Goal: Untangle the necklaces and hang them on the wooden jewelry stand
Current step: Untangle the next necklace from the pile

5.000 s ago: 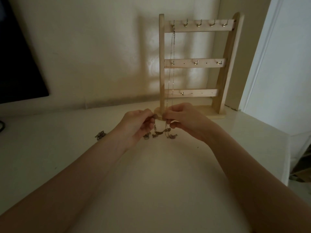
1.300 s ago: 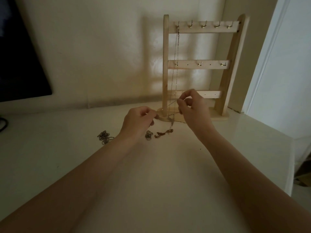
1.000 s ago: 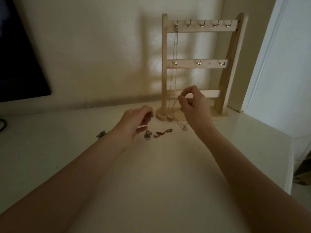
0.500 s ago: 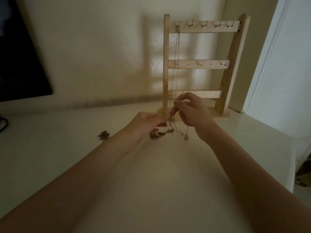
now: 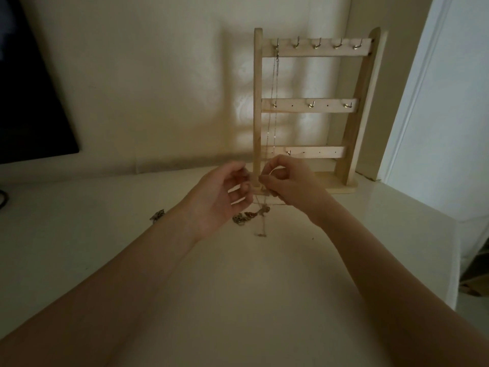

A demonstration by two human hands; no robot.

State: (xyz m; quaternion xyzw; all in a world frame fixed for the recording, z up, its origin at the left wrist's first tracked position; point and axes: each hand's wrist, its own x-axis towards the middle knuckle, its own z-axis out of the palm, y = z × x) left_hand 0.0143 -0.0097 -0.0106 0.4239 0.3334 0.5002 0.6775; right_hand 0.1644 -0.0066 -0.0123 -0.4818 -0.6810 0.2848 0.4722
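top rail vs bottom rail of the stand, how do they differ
The top rail carries five hooks; on the bottom rail only one hook shows, the rest being bare holes. A thin necklace hangs from the top rail's leftmost hook; nothing hangs from the bottom rail's hook. Both are pale wooden bars set across the jewelry stand.

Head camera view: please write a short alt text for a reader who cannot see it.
Two bare hands work a tangled chain just above a pale tabletop: the right hand pinches it, the left hand is beside it with loosely curled fingers. Behind stands a wooden jewelry stand with one necklace hung from its top-left hook. More chains lie on the table.
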